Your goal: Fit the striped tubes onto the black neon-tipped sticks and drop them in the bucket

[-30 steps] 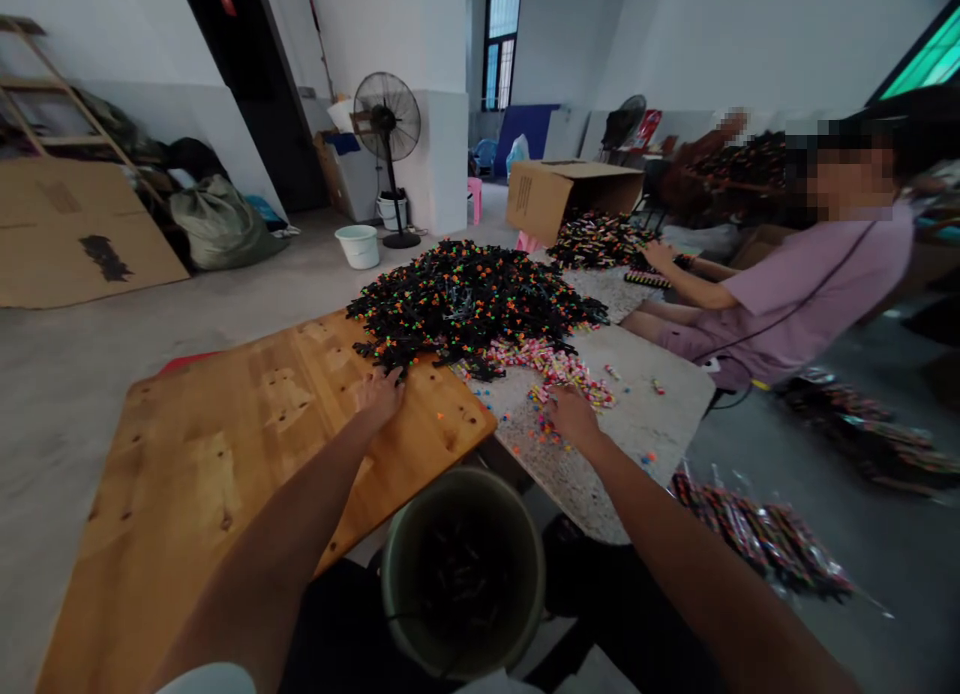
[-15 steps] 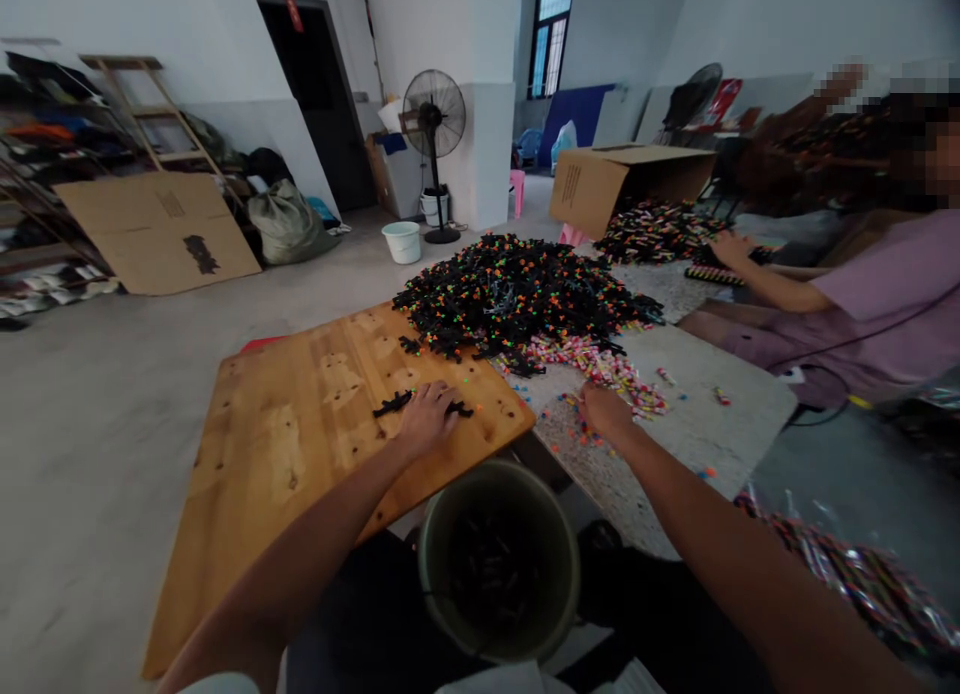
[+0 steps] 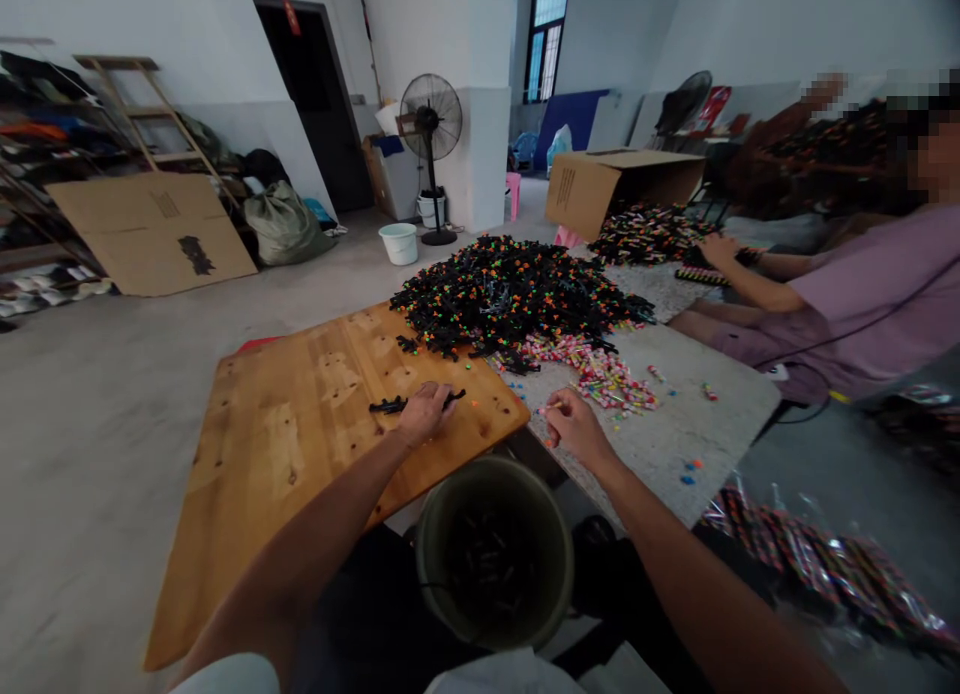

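My left hand [image 3: 425, 411] is closed around a long black toy gun [image 3: 388, 406], which lies along the wooden board [image 3: 277, 424]; its two ends stick out on either side of my fingers. Over the stone tabletop [image 3: 720, 374], my right hand [image 3: 576, 426] pinches a small pale piece [image 3: 555, 406], too small to name surely. Just beyond it spreads a heap of small pink, white and yellow tubes [image 3: 600, 369]. Behind both hands rises a large pile of black toy guns [image 3: 510, 289] with orange and green bits.
A deep bucket [image 3: 559, 564] with dark pieces inside stands between my knees, below the board's edge. To the right a co-worker in a pink shirt [image 3: 877, 284] handles pieces by a second pile [image 3: 645, 234] and an open carton [image 3: 589, 194]. Wrapped packs [image 3: 840, 564] lie lower right.
My right hand has lifted from among the small loose pieces and come left, toward the board, with a small piece pinched. My left hand stays on the toy gun, which has tilted slightly.
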`<state>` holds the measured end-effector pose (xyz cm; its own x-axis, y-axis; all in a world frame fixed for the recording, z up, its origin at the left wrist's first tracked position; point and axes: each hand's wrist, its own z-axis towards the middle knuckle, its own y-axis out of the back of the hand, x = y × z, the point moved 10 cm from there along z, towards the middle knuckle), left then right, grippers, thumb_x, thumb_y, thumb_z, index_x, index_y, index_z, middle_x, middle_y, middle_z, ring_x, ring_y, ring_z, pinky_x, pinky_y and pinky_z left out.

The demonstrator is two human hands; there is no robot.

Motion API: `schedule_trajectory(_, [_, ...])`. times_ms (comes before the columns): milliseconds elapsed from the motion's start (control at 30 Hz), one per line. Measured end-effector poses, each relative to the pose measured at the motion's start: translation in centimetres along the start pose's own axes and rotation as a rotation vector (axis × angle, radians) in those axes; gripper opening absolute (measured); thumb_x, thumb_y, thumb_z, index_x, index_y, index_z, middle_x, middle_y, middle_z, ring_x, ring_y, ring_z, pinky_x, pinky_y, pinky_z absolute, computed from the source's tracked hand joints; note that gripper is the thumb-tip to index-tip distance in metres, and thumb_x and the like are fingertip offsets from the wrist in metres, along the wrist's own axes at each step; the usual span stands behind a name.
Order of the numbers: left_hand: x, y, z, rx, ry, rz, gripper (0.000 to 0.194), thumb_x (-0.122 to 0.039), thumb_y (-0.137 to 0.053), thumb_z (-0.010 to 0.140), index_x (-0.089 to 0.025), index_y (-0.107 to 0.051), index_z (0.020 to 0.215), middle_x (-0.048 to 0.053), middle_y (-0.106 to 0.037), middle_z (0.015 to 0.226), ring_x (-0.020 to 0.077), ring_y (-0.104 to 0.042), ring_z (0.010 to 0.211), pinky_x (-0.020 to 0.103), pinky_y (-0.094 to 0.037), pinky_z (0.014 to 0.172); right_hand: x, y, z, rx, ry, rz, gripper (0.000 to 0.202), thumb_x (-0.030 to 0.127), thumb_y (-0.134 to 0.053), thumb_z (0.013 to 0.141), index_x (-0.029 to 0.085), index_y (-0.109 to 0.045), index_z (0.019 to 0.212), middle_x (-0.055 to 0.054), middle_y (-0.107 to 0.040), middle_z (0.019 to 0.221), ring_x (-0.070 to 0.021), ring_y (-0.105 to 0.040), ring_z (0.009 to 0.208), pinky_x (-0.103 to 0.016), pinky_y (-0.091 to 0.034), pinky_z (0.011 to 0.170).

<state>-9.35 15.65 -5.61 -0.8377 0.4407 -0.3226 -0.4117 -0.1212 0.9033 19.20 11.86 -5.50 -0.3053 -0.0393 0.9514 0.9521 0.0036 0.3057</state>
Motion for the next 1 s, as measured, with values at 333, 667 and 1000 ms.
schedule_trajectory(333, [-10.2, 5.7, -0.6, -0.014, -0.049, -0.597, 0.032, -0.019, -0.052, 0.092, -0.016, -0.073, 0.116, 0.007, -0.077, 0.102, 0.0182, -0.071, 0.086, 0.032, -0.059, 0.085, 8.3, -3.2, -3.4, 0.112, 0.104, 0.504, 0.032, 0.049, -0.073, 0.088, 0.023, -0.063, 0.103, 0.003, -0.066, 0.075, -0.0111, -0.054, 0.051, -0.024, -0.044, 0.046])
schedule_trajectory(667, [-16.4, 9.0, -1.8, -0.051, -0.271, -0.600, 0.026, -0.037, -0.073, 0.095, -0.018, -0.079, 0.112, 0.008, -0.076, 0.094, 0.0182, -0.070, 0.085, 0.029, -0.054, 0.080, 9.9, -2.8, -5.5, 0.167, 0.173, 0.449, 0.027, 0.047, -0.072, 0.093, 0.023, -0.069, 0.104, 0.003, -0.065, 0.071, -0.0119, -0.055, 0.051, -0.026, -0.044, 0.049])
schedule_trajectory(1000, [-18.2, 9.8, -2.7, 0.076, -0.361, -0.285, 0.030, -0.045, -0.061, 0.102, -0.023, -0.078, 0.114, 0.009, -0.073, 0.101, 0.0197, -0.070, 0.089, 0.028, -0.051, 0.078, 11.3, -2.1, -6.6, 0.179, 0.259, 0.266, 0.022, 0.042, -0.064, 0.098, 0.023, -0.068, 0.107, 0.002, -0.063, 0.072, -0.0123, -0.056, 0.054, -0.026, -0.044, 0.051])
